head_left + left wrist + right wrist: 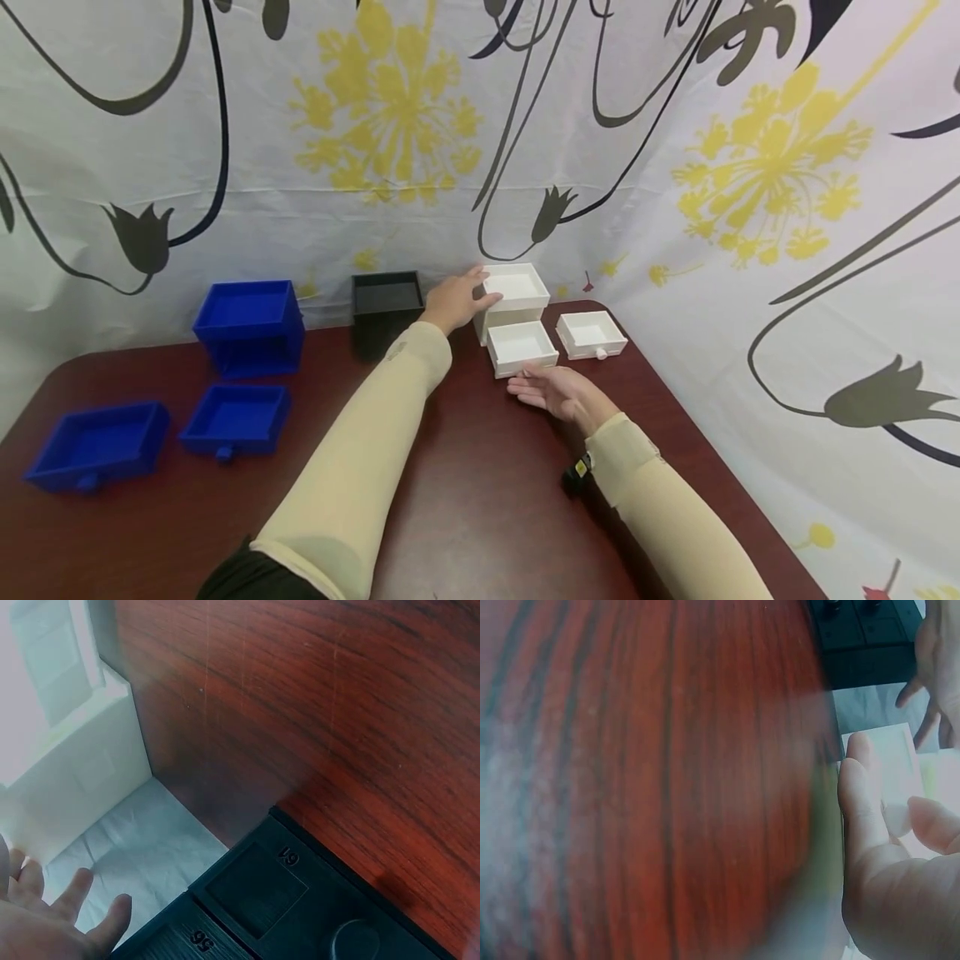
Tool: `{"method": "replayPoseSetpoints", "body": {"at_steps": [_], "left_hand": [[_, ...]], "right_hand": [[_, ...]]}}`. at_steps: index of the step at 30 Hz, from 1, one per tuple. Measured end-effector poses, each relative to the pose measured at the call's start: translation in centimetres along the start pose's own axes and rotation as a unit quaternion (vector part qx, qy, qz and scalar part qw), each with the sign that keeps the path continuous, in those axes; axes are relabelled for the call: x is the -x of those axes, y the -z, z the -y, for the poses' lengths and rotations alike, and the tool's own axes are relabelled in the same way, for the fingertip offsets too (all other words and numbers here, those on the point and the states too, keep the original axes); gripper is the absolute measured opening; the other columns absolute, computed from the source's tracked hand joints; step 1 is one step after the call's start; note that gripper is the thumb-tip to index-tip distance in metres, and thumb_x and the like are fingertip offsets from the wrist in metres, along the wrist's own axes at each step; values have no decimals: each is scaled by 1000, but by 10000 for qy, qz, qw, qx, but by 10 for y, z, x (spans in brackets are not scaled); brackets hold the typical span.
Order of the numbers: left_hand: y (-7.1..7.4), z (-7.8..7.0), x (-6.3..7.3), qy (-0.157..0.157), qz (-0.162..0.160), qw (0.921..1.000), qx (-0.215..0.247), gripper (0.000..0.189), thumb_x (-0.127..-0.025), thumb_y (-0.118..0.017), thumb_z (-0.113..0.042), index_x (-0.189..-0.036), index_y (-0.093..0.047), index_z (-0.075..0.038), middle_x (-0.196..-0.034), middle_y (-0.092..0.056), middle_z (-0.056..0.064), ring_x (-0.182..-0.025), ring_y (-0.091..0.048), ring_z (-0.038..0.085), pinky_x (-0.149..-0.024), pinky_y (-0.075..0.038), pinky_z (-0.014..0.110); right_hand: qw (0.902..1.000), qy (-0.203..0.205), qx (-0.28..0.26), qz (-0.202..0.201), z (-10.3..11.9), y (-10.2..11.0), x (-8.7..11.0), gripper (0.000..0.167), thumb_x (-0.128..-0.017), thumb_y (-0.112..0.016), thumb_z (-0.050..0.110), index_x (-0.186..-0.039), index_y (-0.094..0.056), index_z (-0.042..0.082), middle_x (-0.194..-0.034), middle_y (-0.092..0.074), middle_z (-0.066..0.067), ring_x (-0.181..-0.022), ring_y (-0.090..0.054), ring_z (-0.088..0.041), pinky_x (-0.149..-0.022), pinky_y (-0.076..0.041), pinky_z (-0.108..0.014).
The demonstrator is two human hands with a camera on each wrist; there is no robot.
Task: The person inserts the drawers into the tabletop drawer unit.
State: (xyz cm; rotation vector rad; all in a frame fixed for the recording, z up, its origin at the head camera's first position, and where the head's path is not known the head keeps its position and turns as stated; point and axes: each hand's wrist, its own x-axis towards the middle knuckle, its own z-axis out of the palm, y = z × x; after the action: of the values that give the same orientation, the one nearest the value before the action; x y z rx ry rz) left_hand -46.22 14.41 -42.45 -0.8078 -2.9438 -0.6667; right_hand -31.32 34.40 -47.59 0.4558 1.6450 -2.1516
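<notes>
A white two-tier drawer cabinet [517, 286] stands near the table's back edge, its lower drawer [521, 343] sticking out in front. My left hand [456, 302] rests at the cabinet's upper left side, fingers spread, thumb toward the front. Along the cabinet's wall [82, 765], the left wrist view shows the separated fingers [75, 892]. Palm up, my right hand [558, 392] is at the front of that drawer. Its straight fingers [861, 795] and thumb lie either side of the round white knob [897, 819]; firm contact is hard to judge.
A loose white drawer [591, 333] lies right of the cabinet. A black drawer cabinet [387, 310] stands left of it. Farther left are a blue cabinet [250, 325] with an empty opening and two loose blue drawers [236, 418]. A patterned cloth [600, 225] hangs behind the table.
</notes>
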Motion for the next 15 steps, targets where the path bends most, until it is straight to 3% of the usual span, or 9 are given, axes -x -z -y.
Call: {"method": "replayPoseSetpoints", "body": {"at_steps": [7,15], "left_hand": [[0,-1,1,31,70,10000,12,73,-99,-43,-70,-159,-37,-31,-168,-20,-12,-147,-37,27,-107,-43,50],[1,0,2,-42,24,10000,57,73,-98,-43,-70,-159,-38,-29,-168,-21,-12,-145,-40,28,-107,-43,53]], "right_hand": [[10000,5,27,27,-3,0,-8,35,-110,-46,17,-133,-48,-9,-115,-69,-20,-97,-72,-20,-94,-55,-33],[10000,-31,51,4,-4,0,-14,32,-110,-46,16,-131,-50,-8,-111,-71,-18,-97,-72,-20,-95,-54,-34]]}}
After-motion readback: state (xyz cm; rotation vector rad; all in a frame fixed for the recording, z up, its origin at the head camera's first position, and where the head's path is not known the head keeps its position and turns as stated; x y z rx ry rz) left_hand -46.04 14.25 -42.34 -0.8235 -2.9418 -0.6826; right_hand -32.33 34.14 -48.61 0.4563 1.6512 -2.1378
